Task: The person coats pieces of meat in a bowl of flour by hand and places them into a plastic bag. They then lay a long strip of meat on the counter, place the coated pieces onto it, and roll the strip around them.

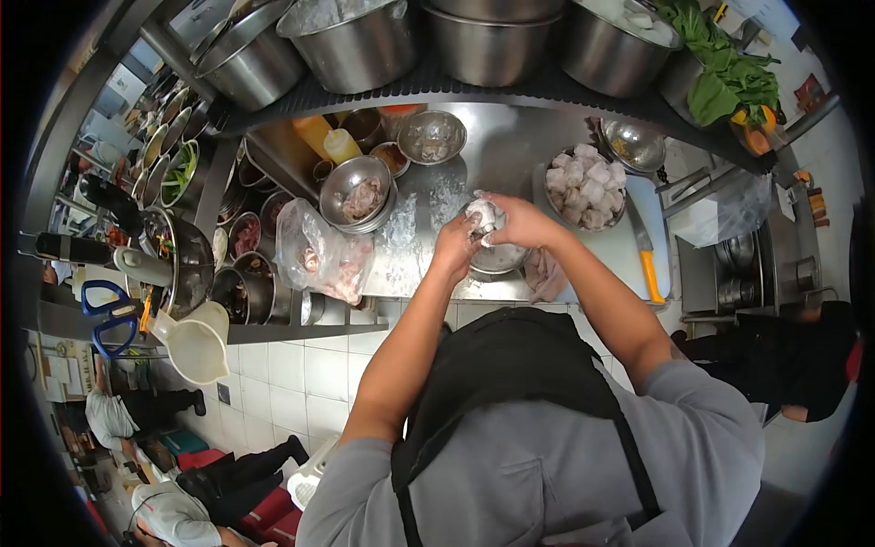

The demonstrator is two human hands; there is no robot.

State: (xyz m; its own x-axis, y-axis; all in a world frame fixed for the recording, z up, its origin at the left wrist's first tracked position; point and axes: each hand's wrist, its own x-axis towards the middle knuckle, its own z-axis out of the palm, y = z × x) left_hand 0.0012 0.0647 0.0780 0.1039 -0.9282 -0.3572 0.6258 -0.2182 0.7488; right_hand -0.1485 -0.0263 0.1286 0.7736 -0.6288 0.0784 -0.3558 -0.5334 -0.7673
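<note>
My left hand and my right hand are cupped together around a white, powder-coated lump. Powder whitens some of my fingers. Directly below is a shallow metal bowl, partly hidden by my hands. To the right, a metal bowl is heaped with white-coated chunks. A pinkish cloth lies by my right forearm. Left of my hands, white powder is scattered over the steel counter.
A knife with a yellow handle rests on a pale cutting board. Stacked bowls and a plastic bag of meat stand left. Large pots line the shelf overhead. Co-workers are at the right and lower left.
</note>
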